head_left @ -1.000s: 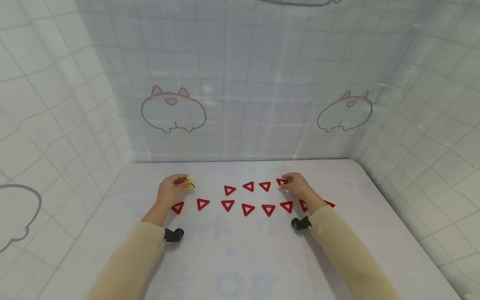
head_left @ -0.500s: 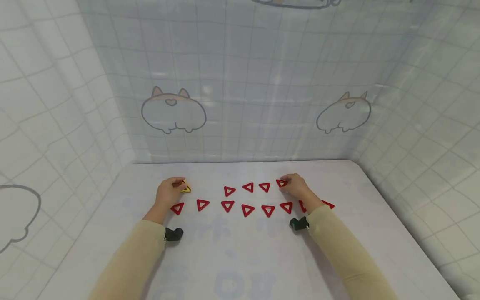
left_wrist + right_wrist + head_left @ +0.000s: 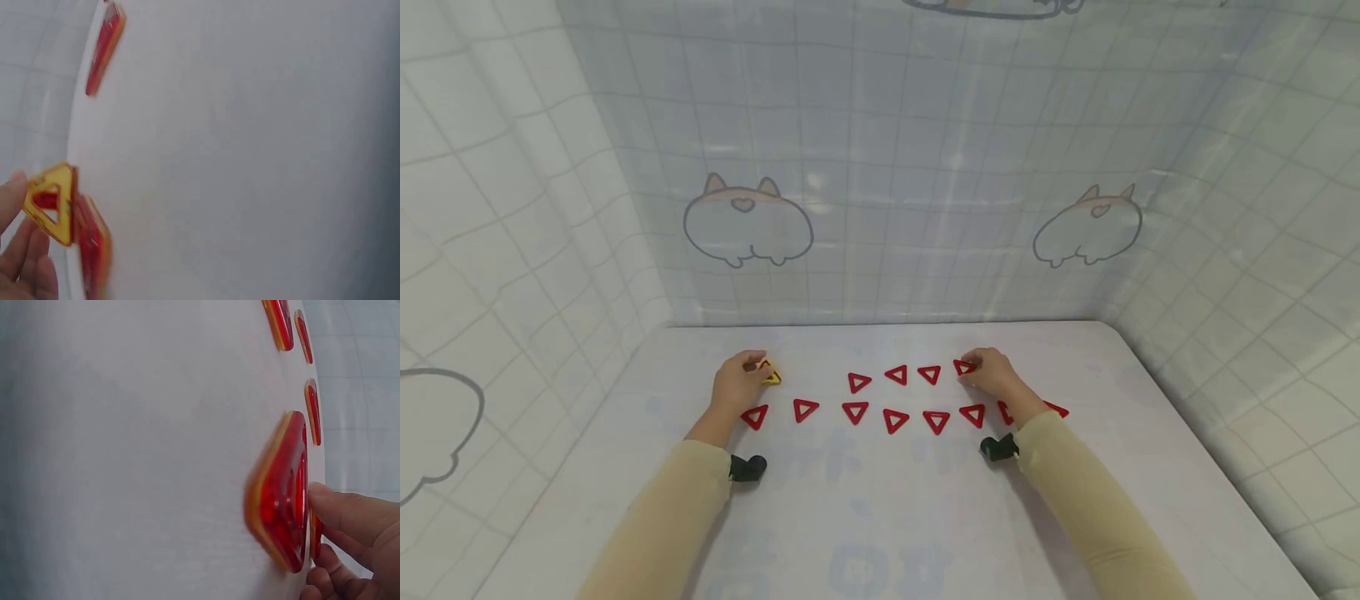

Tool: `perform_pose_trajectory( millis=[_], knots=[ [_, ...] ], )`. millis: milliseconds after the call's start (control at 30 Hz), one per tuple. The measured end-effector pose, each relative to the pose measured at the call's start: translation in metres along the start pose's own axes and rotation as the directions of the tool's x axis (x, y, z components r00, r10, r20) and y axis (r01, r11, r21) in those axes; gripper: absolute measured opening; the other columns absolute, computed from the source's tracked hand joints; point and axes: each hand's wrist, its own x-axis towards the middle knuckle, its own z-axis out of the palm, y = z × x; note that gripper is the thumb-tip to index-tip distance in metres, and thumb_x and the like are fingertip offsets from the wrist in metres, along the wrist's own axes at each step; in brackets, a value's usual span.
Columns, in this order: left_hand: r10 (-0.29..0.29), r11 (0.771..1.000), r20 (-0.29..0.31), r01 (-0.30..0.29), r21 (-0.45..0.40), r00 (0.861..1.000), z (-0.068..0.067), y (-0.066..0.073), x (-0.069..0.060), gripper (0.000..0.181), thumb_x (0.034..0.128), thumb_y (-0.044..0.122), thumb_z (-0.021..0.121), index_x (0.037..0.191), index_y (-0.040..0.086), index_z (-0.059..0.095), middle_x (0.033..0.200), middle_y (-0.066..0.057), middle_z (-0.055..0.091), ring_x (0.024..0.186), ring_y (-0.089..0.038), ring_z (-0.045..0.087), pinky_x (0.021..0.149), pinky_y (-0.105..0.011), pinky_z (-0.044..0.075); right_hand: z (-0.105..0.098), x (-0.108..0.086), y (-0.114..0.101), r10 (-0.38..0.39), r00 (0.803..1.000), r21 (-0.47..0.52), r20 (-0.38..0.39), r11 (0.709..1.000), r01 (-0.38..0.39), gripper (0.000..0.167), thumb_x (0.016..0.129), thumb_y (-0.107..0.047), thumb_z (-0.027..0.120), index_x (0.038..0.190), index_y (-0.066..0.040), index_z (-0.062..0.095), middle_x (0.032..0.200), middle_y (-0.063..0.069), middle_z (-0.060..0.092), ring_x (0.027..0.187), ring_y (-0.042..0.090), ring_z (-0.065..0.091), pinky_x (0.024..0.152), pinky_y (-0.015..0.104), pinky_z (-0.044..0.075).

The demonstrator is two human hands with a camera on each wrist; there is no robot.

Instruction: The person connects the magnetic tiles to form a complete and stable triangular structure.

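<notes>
White bench (image 3: 805,525), grid-patterned back wall (image 3: 917,217), cartoon animal outlines (image 3: 747,229), gridded left wall (image 3: 527,217), gridded right wall (image 3: 1262,242), soft glare (image 3: 956,161)

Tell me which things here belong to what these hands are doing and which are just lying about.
In the job:
- yellow-and-red triangle, in the left hand
- red triangle, in the right hand
- probably the other red triangles

Not in it:
- dark wrist attachments, worn
- patterned backdrop
</notes>
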Motion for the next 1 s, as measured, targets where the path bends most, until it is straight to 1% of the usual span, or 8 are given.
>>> perform_pose_trajectory(
  millis=[100,233,300,367,500,667,833,1000],
  knots=[
    [0.053,0.998,-0.058,-0.054,-0.015,0.997,0.001,0.008,-0.004,0.043,0.1005,0.02,0.062,0.139,0.002,0.055,0.14,-0.025,0.049,0.129,-0.041,0.046,0.104,-0.053,0.042,0.0,-0.002,0.0,-0.012,1.0,-0.027,0.001,1.0,0.012,0.047,0.091,-0.018,0.075,0.134,-0.006,0.06,0.131,0.016,0.058,0.117,0.032,0.051,0.102,0.05,0.045],
    [0.152,0.987,-0.146,-0.159,-0.039,0.978,0.01,0.022,-0.008,0.04,0.0969,0.02,0.068,0.133,0.003,0.061,0.135,-0.022,0.053,0.125,-0.039,0.049,0.099,-0.052,0.045,-0.001,-0.003,0.002,-0.026,1.0,-0.054,0.005,0.998,0.026,0.046,0.091,-0.018,0.075,0.133,-0.006,0.06,0.131,0.017,0.057,0.118,0.032,0.05,0.102,0.05,0.045],
    [0.182,0.98,-0.161,-0.192,-0.047,0.97,0.017,0.028,-0.009,0.039,0.0956,0.02,0.07,0.13,0.004,0.063,0.13,-0.02,0.056,0.122,-0.037,0.051,0.097,-0.051,0.047,-0.002,-0.002,0.003,-0.028,1.0,-0.053,0.012,0.998,0.028,0.046,0.091,-0.018,0.075,0.132,-0.006,0.06,0.131,0.016,0.057,0.119,0.032,0.05,0.103,0.05,0.044],
    [0.198,0.976,-0.152,-0.209,-0.057,0.968,0.024,0.034,-0.011,0.038,0.0947,0.02,0.071,0.129,0.005,0.064,0.128,-0.019,0.058,0.12,-0.035,0.053,0.096,-0.05,0.048,-0.003,-0.003,0.004,-0.036,0.999,-0.04,0.025,0.999,0.037,0.046,0.091,-0.018,0.075,0.132,-0.005,0.06,0.131,0.016,0.057,0.12,0.032,0.051,0.103,0.05,0.043],
    [0.188,0.98,-0.086,-0.193,-0.05,0.978,0.038,0.043,-0.012,0.039,0.0951,0.024,0.071,0.13,0.008,0.063,0.127,-0.017,0.06,0.118,-0.034,0.055,0.098,-0.049,0.046,-0.006,-0.009,0.001,-0.027,0.999,-0.004,0.048,1.0,0.027,0.047,0.09,-0.019,0.076,0.132,-0.006,0.059,0.132,0.015,0.058,0.12,0.032,0.051,0.104,0.051,0.043],
    [0.131,0.99,0.049,-0.129,-0.053,0.99,0.053,0.052,-0.015,0.04,0.0954,0.026,0.07,0.132,0.012,0.062,0.13,-0.014,0.06,0.119,-0.033,0.055,0.1,-0.048,0.046,-0.012,-0.021,-0.006,-0.017,0.998,-0.005,0.059,1.0,0.018,0.046,0.091,-0.019,0.075,0.132,-0.007,0.06,0.13,0.015,0.058,0.118,0.032,0.052,0.1,0.051,0.046],
    [0.128,0.99,0.173,-0.117,-0.074,0.977,0.07,0.059,-0.017,0.042,0.0955,0.023,0.07,0.134,0.011,0.061,0.133,-0.016,0.06,0.123,-0.032,0.055,0.101,-0.048,0.047,-0.017,-0.038,-0.012,-0.036,0.997,-0.011,0.072,0.999,0.037,0.044,0.089,-0.022,0.077,0.129,-0.009,0.062,0.126,0.012,0.06,0.111,0.03,0.055,0.092,0.047,0.051],
    [0.089,0.992,0.24,-0.065,-0.106,0.967,0.084,0.065,-0.018,0.046,0.0943,0.021,0.071,0.138,0.014,0.059,0.137,-0.012,0.057,0.131,-0.03,0.05,0.106,-0.048,0.043,-0.02,-0.055,-0.023,-0.045,0.994,0.004,0.104,0.999,0.045,0.044,0.088,-0.025,0.078,0.126,-0.012,0.063,0.124,0.01,0.06,0.107,0.027,0.056,0.086,0.043,0.054]
  ],
)
